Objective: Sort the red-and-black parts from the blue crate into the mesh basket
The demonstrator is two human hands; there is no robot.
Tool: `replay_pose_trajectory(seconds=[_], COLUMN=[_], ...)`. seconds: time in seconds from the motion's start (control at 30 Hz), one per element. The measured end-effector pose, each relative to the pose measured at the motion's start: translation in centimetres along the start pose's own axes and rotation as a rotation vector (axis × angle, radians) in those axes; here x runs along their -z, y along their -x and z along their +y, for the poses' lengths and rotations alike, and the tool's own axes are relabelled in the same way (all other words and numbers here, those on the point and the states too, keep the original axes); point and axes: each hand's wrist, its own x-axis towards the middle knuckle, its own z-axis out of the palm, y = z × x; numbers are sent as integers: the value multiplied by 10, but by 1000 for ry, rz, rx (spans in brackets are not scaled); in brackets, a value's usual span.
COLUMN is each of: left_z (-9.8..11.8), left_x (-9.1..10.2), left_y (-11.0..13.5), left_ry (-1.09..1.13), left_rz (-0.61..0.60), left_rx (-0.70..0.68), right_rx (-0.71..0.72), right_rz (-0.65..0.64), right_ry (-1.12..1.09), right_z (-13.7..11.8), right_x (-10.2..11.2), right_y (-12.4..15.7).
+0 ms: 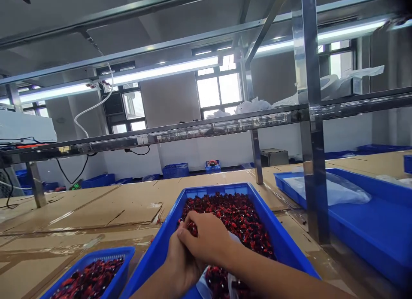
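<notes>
My left hand (183, 264) and my right hand (206, 236) meet low in a long blue plastic tray (222, 188), with the right hand lying over the left. Small red and black pieces (231, 221) fill the tray, and my fingers rest in among them. Whatever the fingers may hold is hidden. A crumpled clear plastic film (202, 286) shows under my hands at the tray's near end. A smaller blue tray (106, 252), holding similar red and black pieces (90, 279), stands just left of my left forearm.
The trays stand on a cardboard-covered bench (80, 213). A steel shelf upright (313, 131) rises to the right, beyond it a blue tray (363, 196) with a plastic sheet (331, 189). A steel shelf rail (180, 133) crosses overhead. Blue crates (175, 171) line the far wall.
</notes>
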Motion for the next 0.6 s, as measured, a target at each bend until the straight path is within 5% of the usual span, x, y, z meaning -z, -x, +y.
replay_pose_trajectory(seconds=[0.27, 0.4, 0.6], left_z=[7, 10, 21], left_x=[12, 13, 14], left_y=[-9, -8, -1], left_ry=[-144, -189, -188], left_rz=[105, 195, 96], left_rx=[56, 191, 296], right_rx=[21, -32, -56], right_rz=[-16, -41, -34], right_ry=[-117, -182, -291], right_z=[10, 13, 10], right_x=[-5, -2, 8], right_y=[-3, -6, -9])
